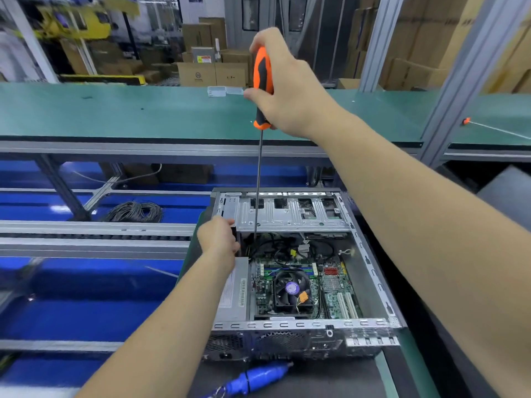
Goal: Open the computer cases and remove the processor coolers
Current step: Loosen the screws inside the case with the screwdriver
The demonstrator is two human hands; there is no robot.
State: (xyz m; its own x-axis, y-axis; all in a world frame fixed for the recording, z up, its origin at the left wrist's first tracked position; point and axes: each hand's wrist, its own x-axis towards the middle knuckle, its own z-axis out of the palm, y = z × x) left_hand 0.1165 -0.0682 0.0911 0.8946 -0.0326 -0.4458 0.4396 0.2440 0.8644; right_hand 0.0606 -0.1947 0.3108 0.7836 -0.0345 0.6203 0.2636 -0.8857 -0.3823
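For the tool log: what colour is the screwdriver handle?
Orange with black grip, screwdriver handle; head view shows it best.

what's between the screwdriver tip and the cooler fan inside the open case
In the head view, a tangle of black cables with a yellow connector lies between the screwdriver shaft's lower end and the cooler fan, then memory sticks.
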